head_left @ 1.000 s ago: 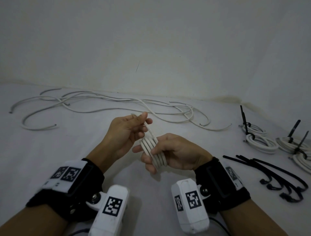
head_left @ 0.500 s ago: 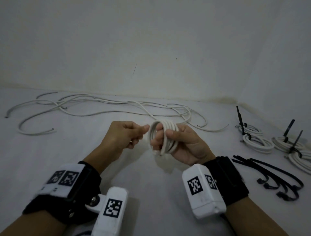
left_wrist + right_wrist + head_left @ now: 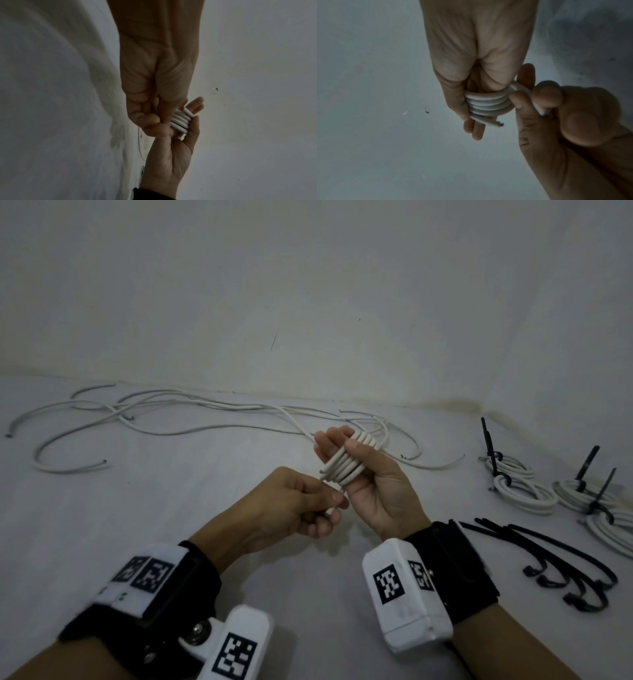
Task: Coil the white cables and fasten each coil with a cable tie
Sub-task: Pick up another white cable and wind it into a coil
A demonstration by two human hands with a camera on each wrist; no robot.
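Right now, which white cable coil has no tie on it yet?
The coil wound round the right hand's fingers; the coils lying at the right each carry a black tie.

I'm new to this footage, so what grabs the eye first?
Centre frame, the right hand holds a white cable coil wound round its fingers, while the left hand pinches the cable's tail end. Loose white cables sprawl behind; tied coils and black cable ties lie right.

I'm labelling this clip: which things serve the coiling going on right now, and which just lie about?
In use:
- right hand, gripping the white cable coil
- left hand, pinching the coil's tail end
- loose black cable ties, needed next

Lying about:
- uncoiled white cables on the floor
- finished tied coils at right
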